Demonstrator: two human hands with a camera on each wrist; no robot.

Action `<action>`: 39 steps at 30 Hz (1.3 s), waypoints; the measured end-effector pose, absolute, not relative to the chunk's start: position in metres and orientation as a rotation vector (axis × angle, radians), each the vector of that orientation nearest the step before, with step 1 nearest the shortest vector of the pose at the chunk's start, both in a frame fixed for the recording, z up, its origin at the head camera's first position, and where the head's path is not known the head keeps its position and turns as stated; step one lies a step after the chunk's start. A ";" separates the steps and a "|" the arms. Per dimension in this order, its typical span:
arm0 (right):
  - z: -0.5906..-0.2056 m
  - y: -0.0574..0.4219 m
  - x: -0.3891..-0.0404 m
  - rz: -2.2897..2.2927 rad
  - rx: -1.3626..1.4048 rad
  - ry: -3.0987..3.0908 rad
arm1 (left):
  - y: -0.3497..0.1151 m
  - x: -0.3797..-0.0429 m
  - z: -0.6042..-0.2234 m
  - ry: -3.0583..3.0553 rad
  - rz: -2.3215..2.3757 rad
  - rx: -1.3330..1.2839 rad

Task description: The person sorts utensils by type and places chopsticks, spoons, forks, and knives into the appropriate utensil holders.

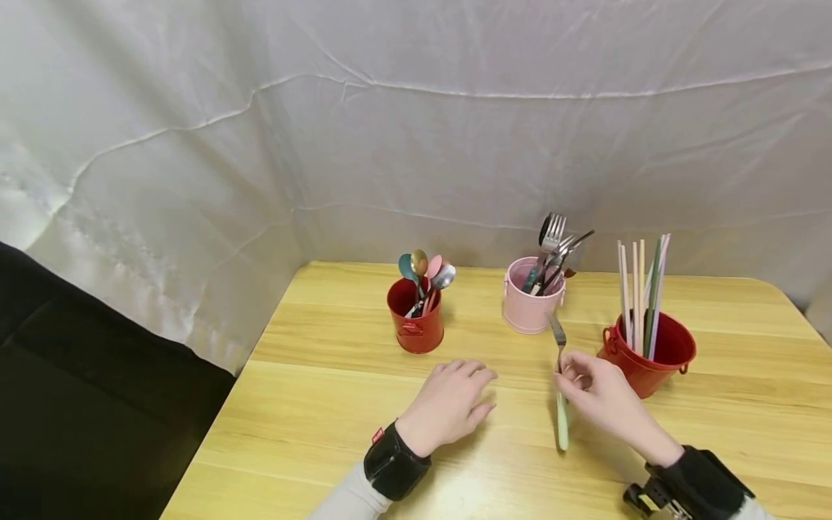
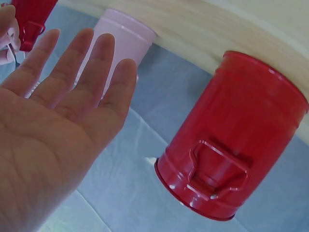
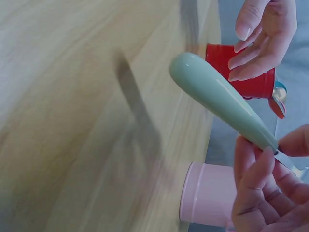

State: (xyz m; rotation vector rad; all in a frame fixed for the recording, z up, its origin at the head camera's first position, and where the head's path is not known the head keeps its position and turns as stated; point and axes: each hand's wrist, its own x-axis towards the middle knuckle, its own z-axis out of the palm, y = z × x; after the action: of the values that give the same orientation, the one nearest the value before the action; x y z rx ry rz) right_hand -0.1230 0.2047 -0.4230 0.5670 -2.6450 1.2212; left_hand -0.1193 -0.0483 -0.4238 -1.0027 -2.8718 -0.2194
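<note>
My right hand (image 1: 601, 393) pinches a fork (image 1: 562, 426) by the neck, between thumb and fingers, above the table. The fork has a pale green handle (image 3: 217, 96) and a metal head that points toward the pink bucket (image 1: 529, 310). That bucket holds several forks (image 1: 552, 235) with their tines up. My left hand (image 1: 448, 404) hovers over the table with fingers extended, palm bare in the left wrist view. Beyond it stands a red bucket (image 1: 419, 332) with several spoons (image 1: 419, 263), bowls up.
Beside my right hand, a tilted red bucket (image 1: 650, 372) holds several straight, pastel and green sticks (image 1: 640, 289). All three buckets stand on the wooden table (image 1: 312, 404). A pale cloth (image 1: 422, 159) hangs behind it, and a black surface (image 1: 97, 404) lies at the left.
</note>
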 end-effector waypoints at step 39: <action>-0.353 0.195 -0.227 1.367 0.125 -2.198 | -0.032 -0.157 -0.389 -2.875 -0.329 -0.933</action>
State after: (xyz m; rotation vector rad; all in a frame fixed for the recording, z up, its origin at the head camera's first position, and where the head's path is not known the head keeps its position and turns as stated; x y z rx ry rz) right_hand -0.2269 0.1947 -0.3530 0.1248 -2.1975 1.3670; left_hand -0.1574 -0.0316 -0.3892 -0.9329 -2.8746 -0.3289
